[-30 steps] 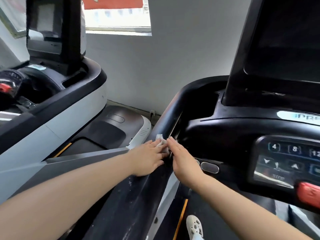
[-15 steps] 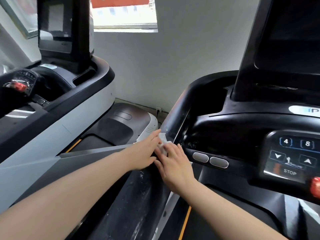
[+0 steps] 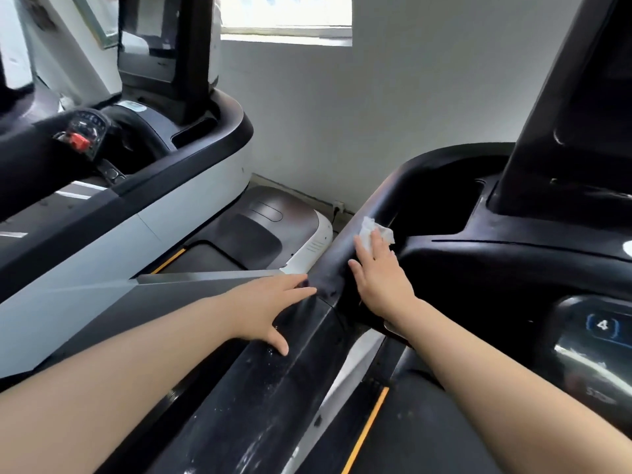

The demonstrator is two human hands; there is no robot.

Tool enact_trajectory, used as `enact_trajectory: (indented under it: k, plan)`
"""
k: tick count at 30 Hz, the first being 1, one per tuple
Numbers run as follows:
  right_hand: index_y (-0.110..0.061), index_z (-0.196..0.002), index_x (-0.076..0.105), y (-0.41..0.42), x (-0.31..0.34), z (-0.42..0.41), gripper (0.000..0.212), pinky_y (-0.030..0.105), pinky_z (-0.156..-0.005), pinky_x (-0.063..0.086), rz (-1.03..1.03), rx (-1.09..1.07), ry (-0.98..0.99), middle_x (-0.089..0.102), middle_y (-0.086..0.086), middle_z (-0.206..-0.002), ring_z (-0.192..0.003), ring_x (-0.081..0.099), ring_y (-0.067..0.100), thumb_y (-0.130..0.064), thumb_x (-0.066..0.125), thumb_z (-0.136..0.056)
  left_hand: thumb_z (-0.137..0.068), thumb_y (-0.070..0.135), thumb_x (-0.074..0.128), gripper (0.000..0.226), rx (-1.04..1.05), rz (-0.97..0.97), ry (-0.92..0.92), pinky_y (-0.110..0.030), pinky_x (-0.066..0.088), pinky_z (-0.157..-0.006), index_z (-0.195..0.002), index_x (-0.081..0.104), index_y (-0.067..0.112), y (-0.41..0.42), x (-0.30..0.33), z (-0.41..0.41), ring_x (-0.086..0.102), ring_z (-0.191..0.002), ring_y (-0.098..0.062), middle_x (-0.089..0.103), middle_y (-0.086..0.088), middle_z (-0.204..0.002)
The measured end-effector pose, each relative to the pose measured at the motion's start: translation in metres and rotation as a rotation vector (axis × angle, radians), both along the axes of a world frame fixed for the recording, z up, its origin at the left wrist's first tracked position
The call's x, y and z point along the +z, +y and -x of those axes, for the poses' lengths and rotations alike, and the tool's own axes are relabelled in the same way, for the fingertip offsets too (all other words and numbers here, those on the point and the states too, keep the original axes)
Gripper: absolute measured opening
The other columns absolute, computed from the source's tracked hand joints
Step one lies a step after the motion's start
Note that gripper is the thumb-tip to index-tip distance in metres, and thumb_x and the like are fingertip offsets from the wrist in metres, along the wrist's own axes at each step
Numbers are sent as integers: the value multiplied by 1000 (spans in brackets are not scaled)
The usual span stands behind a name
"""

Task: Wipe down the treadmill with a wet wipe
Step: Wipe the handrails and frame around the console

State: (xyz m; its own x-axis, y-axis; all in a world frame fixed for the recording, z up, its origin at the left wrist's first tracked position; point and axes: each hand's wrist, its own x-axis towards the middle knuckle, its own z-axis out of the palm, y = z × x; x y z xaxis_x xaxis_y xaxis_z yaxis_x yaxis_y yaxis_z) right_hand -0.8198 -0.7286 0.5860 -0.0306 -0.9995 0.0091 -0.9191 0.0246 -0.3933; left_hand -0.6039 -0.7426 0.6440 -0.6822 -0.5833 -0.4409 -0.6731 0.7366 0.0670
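Item: wet wipe (image 3: 375, 231), white, crumpled, lying on the black handrail (image 3: 345, 254) of the treadmill I am cleaning. I judge it light, limp and damp; best kept under flat fingers, not pinched.

Right hand (image 3: 379, 278): fingers straight, pressing the wipe down.

Left hand (image 3: 270, 309): spread flat on the rail, holding nothing.

Surroundings: neighbouring treadmill (image 3: 191, 186) to the left; console keypad (image 3: 602, 325) right, blurred. The console housing crowds the rail's inner side.

On our treadmill's black handrail (image 3: 345, 258) lies the white wet wipe (image 3: 374, 231), pressed flat beneath our right hand (image 3: 381, 275), while our left hand (image 3: 270, 307) rests lower down.
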Motion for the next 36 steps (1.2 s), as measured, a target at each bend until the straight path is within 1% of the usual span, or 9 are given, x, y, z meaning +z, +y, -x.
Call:
enact_trajectory:
  k: [5,8,12,17,23,28,31,34,36]
  plan:
    - [-17,-152,9,23,-13,6,85,35,-117,4,3,255,108,-4,7,-159,-146,-2,25,-64,-10,-83,-75,49,71,103,42,-14,-68,-26,10,-117,-151,5,28,2,0,3,2,-145,-12,-3,4,-159]
    - [-17,-152,6,-5,-13,28,63,41,-116,9,2,164,55,0,5,-160,-146,3,24,-48,14,-98,-77,46,71,101,70,-29,-88,-24,7,-114,-151,4,29,5,3,6,0,-145,-11,-5,6,-159]
    - [-16,-151,-6,-5,4,5,65,35,-116,4,16,192,-89,8,6,-159,-145,9,21,-34,32,-101,-78,44,71,100,90,-23,-109,-22,6,-112,-151,4,28,9,8,10,1,-145,-11,-5,7,-159]
    - [-23,-152,8,35,1,-4,74,32,-113,-6,82,612,128,12,-2,-159,-146,7,16,-55,-8,-87,-78,40,72,96,106,-13,-95,-22,11,-111,-151,11,25,14,14,16,9,-144,-12,9,7,-158]
    - [-15,-151,13,-22,1,43,53,43,-115,9,24,153,217,12,5,-159,-145,11,22,-35,19,-102,-78,37,73,99,150,-48,-119,-23,9,-113,-151,7,26,15,14,16,2,-145,-13,-2,5,-159]
    - [-14,-149,24,28,0,0,72,35,-115,7,55,597,131,18,2,-157,-145,14,21,-52,-1,-93,-77,37,74,99,167,-56,-119,-22,10,-112,-151,9,25,14,14,17,5,-145,-13,-3,4,-159]
    - [-15,-139,46,9,-3,19,59,45,-108,29,191,491,203,45,4,-145,-133,43,22,-44,16,-98,-77,35,75,100,179,-70,-116,-23,12,-112,-151,9,26,15,14,16,5,-145,-12,-4,5,-159]
    - [-17,-150,21,-19,-3,33,52,44,-115,12,52,233,176,19,1,-157,-145,16,19,-35,24,-102,-76,33,76,100,203,-81,-109,-23,12,-112,-151,10,27,15,13,16,4,-145,-12,-5,6,-159]
    - [-14,-149,22,-16,-3,16,54,45,-115,13,80,224,149,18,5,-157,-145,14,25,-36,21,-100,-76,34,75,100,196,-73,-109,-22,11,-111,-151,9,27,15,13,17,4,-145,-11,-4,6,-159]
